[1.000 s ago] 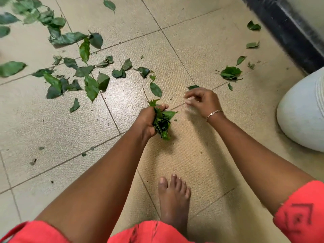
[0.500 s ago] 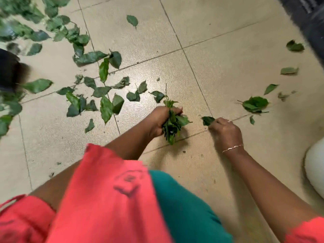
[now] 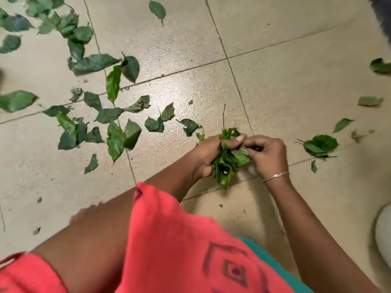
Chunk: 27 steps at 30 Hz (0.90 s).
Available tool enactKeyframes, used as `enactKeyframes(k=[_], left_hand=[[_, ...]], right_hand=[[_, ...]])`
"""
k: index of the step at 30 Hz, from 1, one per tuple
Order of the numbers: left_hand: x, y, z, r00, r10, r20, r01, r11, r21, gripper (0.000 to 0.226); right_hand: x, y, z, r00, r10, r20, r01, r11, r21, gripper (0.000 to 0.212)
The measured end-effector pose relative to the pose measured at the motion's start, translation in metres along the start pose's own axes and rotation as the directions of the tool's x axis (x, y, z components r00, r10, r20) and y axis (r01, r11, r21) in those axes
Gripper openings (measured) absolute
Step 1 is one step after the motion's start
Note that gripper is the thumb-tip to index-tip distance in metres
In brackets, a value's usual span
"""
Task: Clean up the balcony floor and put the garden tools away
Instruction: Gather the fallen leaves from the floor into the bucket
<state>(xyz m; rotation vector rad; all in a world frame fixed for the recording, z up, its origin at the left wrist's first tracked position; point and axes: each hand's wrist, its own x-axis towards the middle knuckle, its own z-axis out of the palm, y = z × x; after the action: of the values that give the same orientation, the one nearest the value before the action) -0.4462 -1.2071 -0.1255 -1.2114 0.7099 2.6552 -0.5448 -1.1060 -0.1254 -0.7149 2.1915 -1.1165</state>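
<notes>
My left hand (image 3: 206,154) grips a bunch of green leaves (image 3: 227,163) just above the beige tiled floor (image 3: 275,77), with a thin twig sticking up out of the fist. My right hand (image 3: 268,154), with a bracelet at the wrist, has its fingers curled against the right side of the bunch and pinches a leaf into it. Several loose green leaves (image 3: 114,136) lie scattered over the tiles to the left. A small pile of leaves (image 3: 320,144) lies on the floor just right of my right hand.
More single leaves lie at the right (image 3: 369,100) and far top (image 3: 157,9). A white rounded object (image 3: 384,233) sits at the right edge. A dark edge (image 3: 380,13) shows at the top right corner. My knee in red cloth (image 3: 169,240) fills the foreground.
My right hand picked a leaf off the floor to the right and has brought it left against the bunch in my left hand. The view has shifted nearer the floor.
</notes>
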Motion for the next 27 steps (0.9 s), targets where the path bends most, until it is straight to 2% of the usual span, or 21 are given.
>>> enactKeyframes(k=[2,5,6,7,8,9,10,12,14,15,16,18,21,22,23,25,27], left_hand=[[0.009,-0.001,0.007,1.000,-0.012,-0.001,0.012,1.000,0.005,0.028],[0.024,-0.005,0.011,0.995,0.003,-0.097,-0.005,1.000,-0.016,0.013],[0.027,-0.006,0.012,0.992,0.015,-0.123,-0.017,1.000,-0.019,0.011],[0.030,-0.006,0.012,0.989,0.026,-0.146,-0.028,1.000,-0.009,0.011],[0.033,-0.006,0.013,0.984,0.037,-0.173,-0.035,0.999,0.018,0.012],[0.035,-0.005,0.013,0.980,0.039,-0.194,-0.034,0.999,0.028,0.015],[0.036,-0.005,0.014,0.977,0.036,-0.208,-0.029,0.999,0.039,0.017],[0.036,-0.006,0.019,0.980,0.018,-0.200,-0.011,0.999,0.038,0.018],[0.037,-0.010,0.029,0.984,-0.011,-0.176,0.018,0.999,0.037,0.018],[0.037,-0.012,0.033,0.986,-0.019,-0.166,0.026,0.999,0.040,0.018],[0.038,-0.013,0.038,0.987,-0.021,-0.159,0.027,0.999,0.041,0.017],[0.038,-0.014,0.045,0.989,-0.017,-0.149,0.023,0.999,0.037,0.015],[0.038,-0.013,0.050,0.991,-0.022,-0.131,0.026,0.999,0.031,0.012],[0.038,-0.013,0.052,0.992,-0.021,-0.127,0.026,0.999,0.039,0.011],[0.038,-0.012,0.052,0.991,-0.015,-0.130,0.021,0.999,0.049,0.011],[0.038,-0.012,0.053,0.990,0.003,-0.144,0.006,0.998,0.064,0.011],[0.037,-0.012,0.052,0.990,0.012,-0.143,-0.003,0.998,0.061,0.011]], right_hand=[[0.000,0.003,0.007,0.996,-0.065,-0.065,0.060,0.995,-0.085,0.021],[-0.002,0.014,0.007,0.990,-0.128,-0.052,0.110,0.958,-0.265,0.017],[-0.001,0.016,0.003,0.996,-0.082,-0.025,0.075,0.978,-0.196,0.018],[0.000,0.017,-0.003,1.000,-0.004,-0.012,0.003,0.999,-0.042,0.022],[0.002,0.018,-0.013,0.997,0.076,-0.035,-0.071,0.991,0.116,0.026],[0.003,0.022,-0.026,0.985,0.130,-0.116,-0.103,0.972,0.210,0.029],[0.005,0.029,-0.040,0.961,0.151,-0.231,-0.109,0.977,0.183,0.029],[0.012,0.047,-0.070,0.917,0.134,-0.377,-0.189,0.976,-0.113,0.033],[0.020,0.063,-0.089,0.910,0.245,-0.335,-0.360,0.867,-0.344,0.066],[0.023,0.069,-0.093,0.899,0.322,-0.298,-0.424,0.812,-0.402,0.078],[0.025,0.071,-0.091,0.890,0.365,-0.274,-0.455,0.762,-0.461,0.080],[0.024,0.075,-0.082,0.897,0.340,-0.283,-0.440,0.743,-0.505,0.068],[0.011,0.087,-0.071,0.940,0.127,-0.317,-0.293,0.775,-0.560,0.047],[0.008,0.092,-0.071,0.941,0.069,-0.331,-0.252,0.796,-0.551,0.042],[0.007,0.094,-0.074,0.912,0.052,-0.406,-0.262,0.837,-0.481,0.037],[0.009,0.091,-0.082,0.814,0.076,-0.575,-0.279,0.921,-0.273,0.032],[0.013,0.084,-0.090,0.765,0.114,-0.634,-0.263,0.954,-0.146,0.033]])
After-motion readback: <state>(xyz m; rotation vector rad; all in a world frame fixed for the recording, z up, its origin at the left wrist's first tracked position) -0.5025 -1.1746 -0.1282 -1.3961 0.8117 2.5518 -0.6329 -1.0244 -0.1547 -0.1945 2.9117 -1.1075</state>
